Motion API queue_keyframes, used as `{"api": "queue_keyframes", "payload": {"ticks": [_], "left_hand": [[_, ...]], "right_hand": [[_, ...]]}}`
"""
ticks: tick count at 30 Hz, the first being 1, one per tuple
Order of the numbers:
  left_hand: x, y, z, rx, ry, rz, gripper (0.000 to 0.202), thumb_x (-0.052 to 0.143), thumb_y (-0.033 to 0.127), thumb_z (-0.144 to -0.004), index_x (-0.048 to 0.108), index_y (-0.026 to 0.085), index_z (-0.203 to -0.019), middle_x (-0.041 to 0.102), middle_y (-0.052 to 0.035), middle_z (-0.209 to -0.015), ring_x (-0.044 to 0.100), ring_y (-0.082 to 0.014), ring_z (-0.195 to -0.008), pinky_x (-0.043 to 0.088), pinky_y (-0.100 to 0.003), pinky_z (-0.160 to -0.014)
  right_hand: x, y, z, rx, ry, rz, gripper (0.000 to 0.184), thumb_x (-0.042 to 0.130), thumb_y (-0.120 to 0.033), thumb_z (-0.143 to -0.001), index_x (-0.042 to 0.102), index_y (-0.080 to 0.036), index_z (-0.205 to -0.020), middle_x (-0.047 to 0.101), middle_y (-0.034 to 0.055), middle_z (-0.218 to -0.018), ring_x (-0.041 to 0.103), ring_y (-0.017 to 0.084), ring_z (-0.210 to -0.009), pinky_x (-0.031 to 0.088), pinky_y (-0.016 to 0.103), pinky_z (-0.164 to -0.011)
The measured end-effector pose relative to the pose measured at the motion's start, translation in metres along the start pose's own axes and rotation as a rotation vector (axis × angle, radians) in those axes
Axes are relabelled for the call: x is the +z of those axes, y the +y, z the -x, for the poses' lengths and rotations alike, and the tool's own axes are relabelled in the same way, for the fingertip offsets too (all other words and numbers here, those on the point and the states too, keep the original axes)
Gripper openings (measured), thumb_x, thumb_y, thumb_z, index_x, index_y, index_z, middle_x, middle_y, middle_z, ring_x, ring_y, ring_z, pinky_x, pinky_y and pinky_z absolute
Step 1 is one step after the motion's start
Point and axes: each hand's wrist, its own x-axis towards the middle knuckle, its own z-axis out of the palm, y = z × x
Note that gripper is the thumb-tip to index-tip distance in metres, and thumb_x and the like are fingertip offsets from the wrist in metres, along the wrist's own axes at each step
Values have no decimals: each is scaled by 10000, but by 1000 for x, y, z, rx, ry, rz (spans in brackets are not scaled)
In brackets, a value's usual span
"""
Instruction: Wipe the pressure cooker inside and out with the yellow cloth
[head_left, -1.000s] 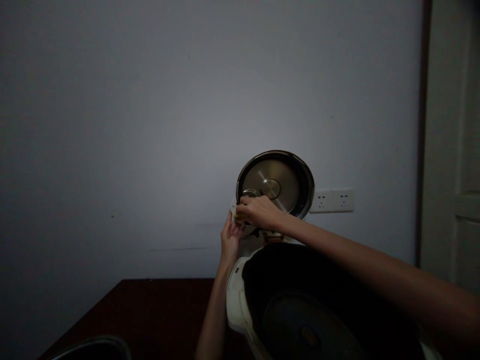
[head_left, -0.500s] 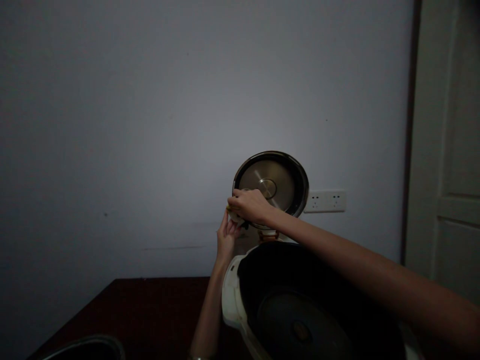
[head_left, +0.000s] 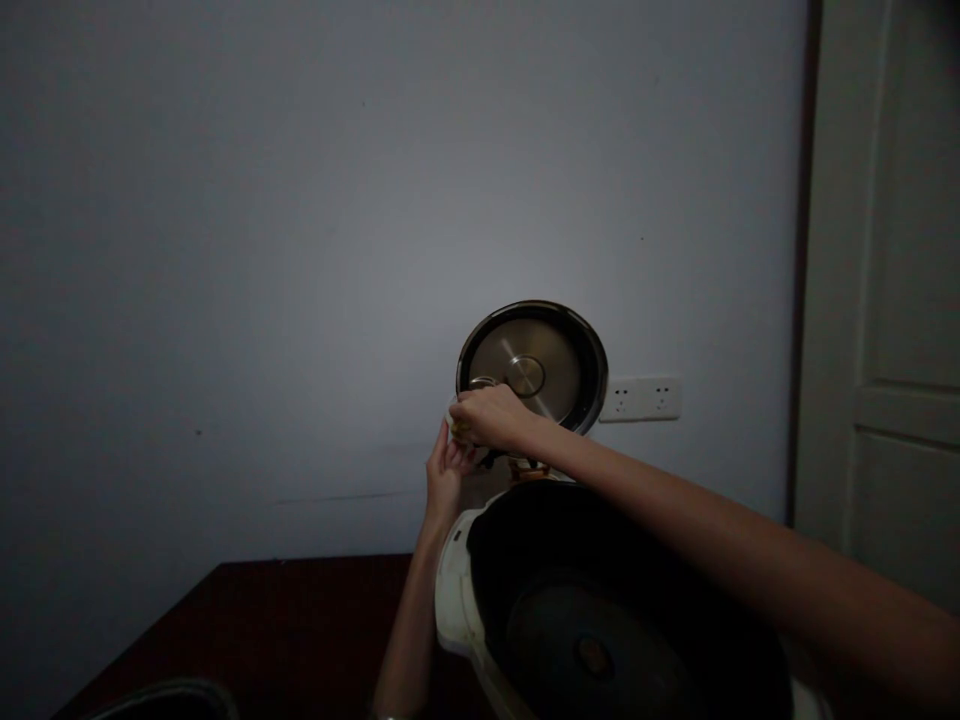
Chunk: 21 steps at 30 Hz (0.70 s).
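The electric cooker's round lid stands raised, its metal inner face turned toward me. My right hand is closed at the lid's lower left edge, around a small pale and yellowish piece, perhaps a sponge or cloth. Just below and to the left is my left hand, fingers stretched upward, their tips at the same piece and the lid's edge. Whether they grip anything is hidden. Under my right forearm lies the white-rimmed cooker body, with a dark cavity and a round heating plate at its bottom.
The cooker stands on a dark red table. A dark rounded rim shows at the lower left. Behind is a pale wall with a white double socket. A pale door is at the right.
The whole view has shifted slightly, so everything sits a little further left. My right hand has moved slightly down against the lid, and more of the yellowish piece shows under its fingers.
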Motion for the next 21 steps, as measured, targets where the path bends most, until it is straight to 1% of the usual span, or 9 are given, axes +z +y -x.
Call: {"api": "queue_keyframes", "payload": {"ticks": [2, 5, 8, 10, 11, 13, 15, 18, 21], "left_hand": [[-1, -1, 0, 0, -5, 3, 955, 628, 9, -599, 268, 208, -1461, 548, -125, -1341, 541, -246, -1208, 439, -357, -998], [0, -2, 0, 17, 2, -14, 925, 651, 46, -633, 268, 197, -1461, 545, -128, -1344, 539, -242, -1210, 435, -351, -999], [1, 0, 0, 38, -7, -37, 899, 654, 64, -642, 289, 196, -1453, 514, -124, -1375, 517, -238, -1234, 433, -337, -1000], [3, 1, 0, 51, -27, -50, 898, 646, 60, -636, 296, 195, -1451, 490, -121, -1398, 496, -236, -1256, 422, -327, -1012], [3, 2, 0, 59, -39, -57, 898, 641, 61, -637, 291, 191, -1453, 479, -121, -1406, 485, -235, -1265, 413, -324, -1022], [4, 4, 1, 71, -62, -73, 899, 635, 69, -645, 273, 182, -1461, 464, -123, -1418, 468, -231, -1280, 390, -320, -1044], [4, 5, 1, 71, -70, -78, 915, 631, 75, -645, 246, 173, -1470, 449, -129, -1427, 460, -233, -1287, 379, -320, -1054], [3, 4, 2, 54, -62, -70, 970, 614, 50, -607, 207, 162, -1480, 448, -140, -1425, 471, -242, -1277, 388, -327, -1050], [3, 4, 3, 54, -59, -68, 980, 606, 43, -598, 196, 152, -1482, 477, -148, -1402, 489, -244, -1261, 394, -333, -1047]], "right_hand": [[1, 1, 0, 21, 7, -16, 215, 490, -258, -862, 672, -181, -947, 682, 109, -993, 646, 243, -859, 413, 282, -630], [5, 8, 1, 102, 104, -87, 235, 481, -314, -883, 652, -206, -1003, 667, 92, -1020, 632, 220, -876, 399, 264, -645], [13, 25, 4, 177, 210, -231, 215, 520, -356, -866, 651, -227, -978, 672, 53, -995, 618, 189, -867, 372, 240, -639], [21, 38, 8, 234, 276, -361, 216, 549, -379, -847, 655, -220, -945, 682, 35, -943, 611, 170, -830, 355, 230, -622], [25, 43, 11, 248, 289, -424, 222, 563, -389, -836, 658, -211, -929, 685, 28, -907, 608, 159, -798, 348, 226, -612], [33, 48, 16, 221, 257, -512, 224, 588, -396, -814, 666, -198, -885, 685, 15, -826, 597, 139, -728, 336, 218, -592], [38, 44, 21, 151, 183, -505, 214, 610, -400, -794, 671, -206, -859, 685, 5, -794, 596, 134, -695, 321, 216, -572], [39, 28, 24, 80, 111, -353, 220, 617, -422, -786, 668, -223, -866, 701, 21, -848, 625, 162, -747, 309, 227, -565], [36, 21, 23, 102, 88, -226, 282, 569, -483, -823, 660, -226, -894, 708, 49, -906, 643, 193, -813, 322, 238, -580]]}}
